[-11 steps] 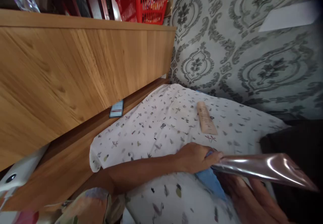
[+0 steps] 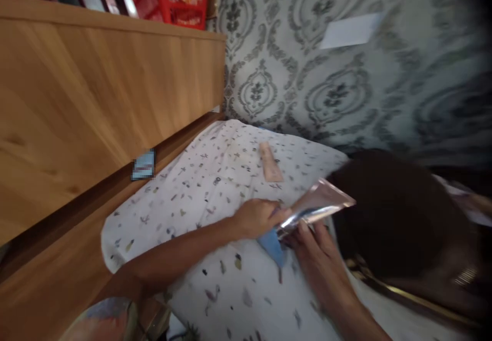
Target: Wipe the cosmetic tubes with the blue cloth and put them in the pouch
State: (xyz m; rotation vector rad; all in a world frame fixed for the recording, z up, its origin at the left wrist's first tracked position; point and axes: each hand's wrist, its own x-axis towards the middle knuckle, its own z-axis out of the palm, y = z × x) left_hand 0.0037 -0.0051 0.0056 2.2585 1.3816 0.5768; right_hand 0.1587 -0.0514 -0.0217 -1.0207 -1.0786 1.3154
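My left hand (image 2: pixel 258 218) is closed around the narrow end of a shiny pink metallic squeeze tube (image 2: pixel 319 201), whose wide flat end points up and right. My right hand (image 2: pixel 321 254) comes from below, its fingers bent against the tube's lower edge; its fingertips are partly hidden. A blue cloth (image 2: pixel 272 247) hangs between the two hands, beneath the tube; which hand pinches it is unclear. Farther back, a matte beige tube (image 2: pixel 271 166) lies on the white patterned sheet (image 2: pixel 184 197).
A wooden cabinet (image 2: pixel 115 85) stands along the left, with a red basket (image 2: pixel 184 3) on top. At its base is a blue packet (image 2: pixel 143 166). Patterned wallpaper (image 2: pixel 269 80) closes off the back. A dark brown bag-like object (image 2: pixel 395 218) sits at right.
The view has swung right, bringing more of the dark brown object in. The pink tube now tilts upward, and my right hand has come up against it from below.
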